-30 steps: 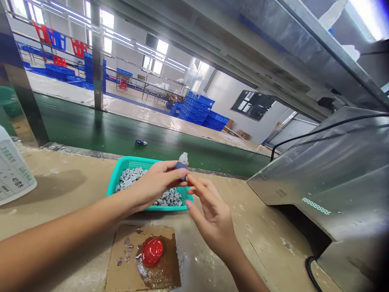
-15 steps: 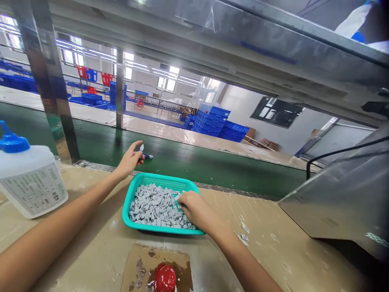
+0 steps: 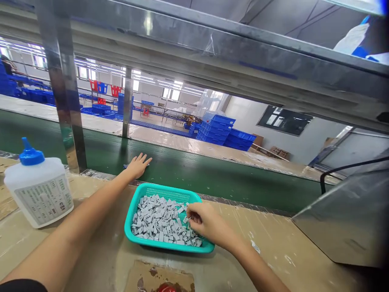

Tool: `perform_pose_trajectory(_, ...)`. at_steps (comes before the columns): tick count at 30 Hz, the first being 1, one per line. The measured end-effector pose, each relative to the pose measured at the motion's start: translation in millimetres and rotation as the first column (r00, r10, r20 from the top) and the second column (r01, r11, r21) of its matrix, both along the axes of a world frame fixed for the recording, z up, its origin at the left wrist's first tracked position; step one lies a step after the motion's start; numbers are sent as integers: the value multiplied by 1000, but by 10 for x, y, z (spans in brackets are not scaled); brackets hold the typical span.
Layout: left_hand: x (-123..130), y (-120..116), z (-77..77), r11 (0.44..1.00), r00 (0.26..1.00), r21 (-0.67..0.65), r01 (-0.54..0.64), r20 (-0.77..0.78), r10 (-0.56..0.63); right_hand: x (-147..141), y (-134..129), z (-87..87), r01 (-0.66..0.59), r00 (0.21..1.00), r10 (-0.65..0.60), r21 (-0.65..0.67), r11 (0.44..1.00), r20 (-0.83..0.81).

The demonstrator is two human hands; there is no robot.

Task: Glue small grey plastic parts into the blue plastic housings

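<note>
My left hand (image 3: 137, 166) is over the green conveyor belt (image 3: 188, 168) with its fingers spread, holding nothing I can see. Beneath it, mostly covered, a dark blue object (image 3: 125, 166) pokes out on both sides. My right hand (image 3: 203, 221) is inside the right end of a turquoise plastic basket (image 3: 170, 246), thumb and fingers pinched at a small grey plastic piece. Many such grey plastic pieces (image 3: 161, 219) fill the basket, heaped towards its left and front.
On the left stands a white bottle (image 3: 42, 194) with a blue nozzle cap. A cardboard piece (image 3: 136, 273) carrying something red (image 3: 167, 287) lies at the front. Steel posts (image 3: 68, 109) rise beside the belt. A loose piece (image 3: 255, 246) lies right of the basket.
My left hand has opened from a grip on a small pale piece and now spreads over the dark blue object. My right hand stays in the basket, its fingers more curled. The view has tilted up.
</note>
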State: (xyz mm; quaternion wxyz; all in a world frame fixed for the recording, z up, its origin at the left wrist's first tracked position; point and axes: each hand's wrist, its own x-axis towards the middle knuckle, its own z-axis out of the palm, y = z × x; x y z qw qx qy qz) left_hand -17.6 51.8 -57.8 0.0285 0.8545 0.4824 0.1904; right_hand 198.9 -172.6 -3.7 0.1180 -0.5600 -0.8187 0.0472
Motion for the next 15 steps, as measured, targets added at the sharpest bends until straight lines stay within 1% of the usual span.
perform_pose_trajectory(2, 77, 40, 0, 1000, 999, -28, 8, -47, -9, 93, -215, 99, 25, 997, -26, -15, 1000, -77)
perform_pose_trajectory(4, 87, 98, -2, 998, 997, -65, -17, -72, 13, 186, -460, 142, 62, 977, -68, -40, 997, -201)
perform_pose_trajectory(6, 46, 160, 0, 995, 997, -94, -37, -70, 31, 261, -668, 103, 116, 937, -125, -46, 992, -326)
perform_pose_trajectory(8, -7, 199, 12, 992, 999, -117, -42, -38, 38, 311, -796, -12, 157, 884, -152, -25, 987, -443)
perform_pose_trajectory(10, -32, 190, 42, 991, 999, -128, -37, 30, 41, 334, -845, -159, 184, 824, -155, -1, 983, -546)
perform_pose_trajectory(12, -7, 120, 86, 993, 989, -118, -29, 138, 45, 332, -846, -279, 209, 775, -158, 12, 978, -612)
perform_pose_trajectory(14, 65, -6, 134, 995, 958, -99, -21, 282, 49, 318, -832, -341, 224, 758, -161, 20, 974, -633)
perform_pose_trajectory(15, 112, -83, 157, 996, 931, -94, -12, 362, 45, 309, -826, -350, 226, 757, -160, 25, 974, -634)
